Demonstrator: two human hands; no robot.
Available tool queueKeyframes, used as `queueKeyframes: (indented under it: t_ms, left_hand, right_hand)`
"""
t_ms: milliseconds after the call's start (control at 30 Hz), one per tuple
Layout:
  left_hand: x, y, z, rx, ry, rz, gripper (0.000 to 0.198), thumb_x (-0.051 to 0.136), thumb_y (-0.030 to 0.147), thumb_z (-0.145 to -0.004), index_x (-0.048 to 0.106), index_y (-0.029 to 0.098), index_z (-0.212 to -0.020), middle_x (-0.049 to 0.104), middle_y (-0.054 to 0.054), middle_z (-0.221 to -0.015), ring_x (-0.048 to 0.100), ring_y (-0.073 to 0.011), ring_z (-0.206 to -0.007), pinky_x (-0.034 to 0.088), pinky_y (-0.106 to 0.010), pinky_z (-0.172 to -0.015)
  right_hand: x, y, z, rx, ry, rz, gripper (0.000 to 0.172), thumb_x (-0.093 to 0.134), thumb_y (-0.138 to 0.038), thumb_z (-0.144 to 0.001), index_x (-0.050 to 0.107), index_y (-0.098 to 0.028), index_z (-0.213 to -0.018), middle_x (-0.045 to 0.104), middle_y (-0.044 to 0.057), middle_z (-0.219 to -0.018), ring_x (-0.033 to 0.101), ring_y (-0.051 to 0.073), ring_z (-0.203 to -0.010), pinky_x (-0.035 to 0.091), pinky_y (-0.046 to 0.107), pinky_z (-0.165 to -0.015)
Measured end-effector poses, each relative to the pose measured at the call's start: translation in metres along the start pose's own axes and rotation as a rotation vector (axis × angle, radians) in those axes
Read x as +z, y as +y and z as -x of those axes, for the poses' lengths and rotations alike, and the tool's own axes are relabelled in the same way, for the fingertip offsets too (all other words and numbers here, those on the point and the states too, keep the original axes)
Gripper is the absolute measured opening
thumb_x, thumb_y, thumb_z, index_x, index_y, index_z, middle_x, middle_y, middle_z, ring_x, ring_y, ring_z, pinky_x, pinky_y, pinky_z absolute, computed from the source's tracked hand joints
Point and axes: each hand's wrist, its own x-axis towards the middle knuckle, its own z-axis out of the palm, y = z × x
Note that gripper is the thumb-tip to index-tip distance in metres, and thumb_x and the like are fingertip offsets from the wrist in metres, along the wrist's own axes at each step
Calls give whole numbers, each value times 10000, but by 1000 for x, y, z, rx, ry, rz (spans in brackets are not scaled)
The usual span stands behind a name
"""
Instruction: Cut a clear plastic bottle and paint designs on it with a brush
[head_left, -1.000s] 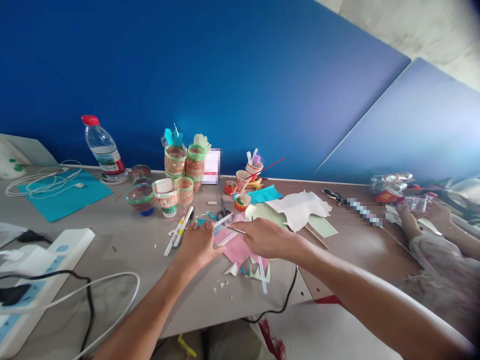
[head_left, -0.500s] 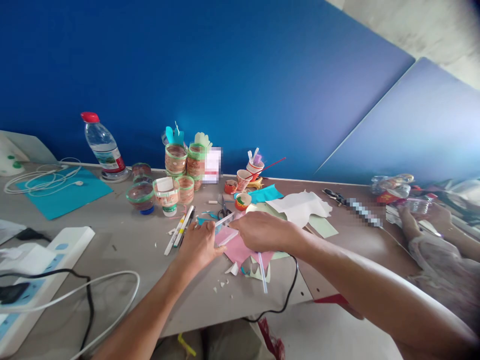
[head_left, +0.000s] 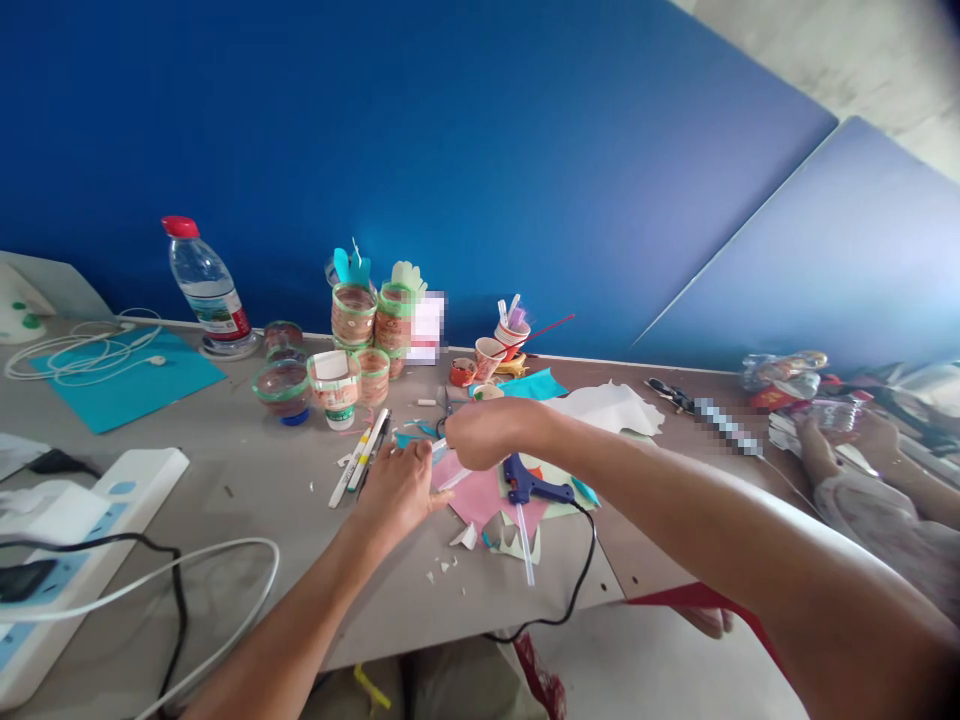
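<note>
My left hand (head_left: 403, 482) grips a pale, bent strip (head_left: 454, 484) between thumb and fingers. Closed at the strip's far side is my right hand (head_left: 484, 434), its fingertips partly hidden. Below both hands lies pink paper (head_left: 474, 503). A blue hot glue gun (head_left: 534, 484) rests on the papers by my right wrist, a clear glue stick (head_left: 526, 545) jutting out of it. Scissors (head_left: 448, 405) lie just beyond my hands, partly covered. Next to my left hand are several marker pens (head_left: 358, 462). Behind my right hand, a small decorated cup (head_left: 487, 392) is mostly hidden.
Decorated round containers (head_left: 354, 315) stand along the blue partition (head_left: 480, 180), with a water bottle (head_left: 210, 290) to their left. A power strip (head_left: 142, 510) and cables lie at left. White paper (head_left: 611, 408) lies to the right. Another person's hands (head_left: 821, 445) hold plastic at far right.
My right hand has turned and shifted slightly left and up, uncovering the glue gun and now covering more of the small cup. My left hand stays nearly in place.
</note>
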Motion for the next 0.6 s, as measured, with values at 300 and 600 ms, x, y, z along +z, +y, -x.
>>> queueKeyframes:
  t_ms: [300,600]
  left_hand:
    - [1,3,-2,-21,-41,-12,513,617,485,-802,554,84,-1116,681,-172,-938,654,-309,-868,450,-388,-812]
    - [2,4,-1,-13,-35,25,452,625,462,-805,562,108,-1079,679,-169,-920,650,-309,-875,445,-393,-832]
  right_hand:
    - [13,17,-2,30,-30,-4,272,506,-28,-674,672,-126,-865,555,37,-654,455,140,-541,281,277,-493]
    - [4,11,-4,31,-89,71,306,498,-18,-677,686,-122,-895,560,26,-662,469,142,-559,302,280,-503]
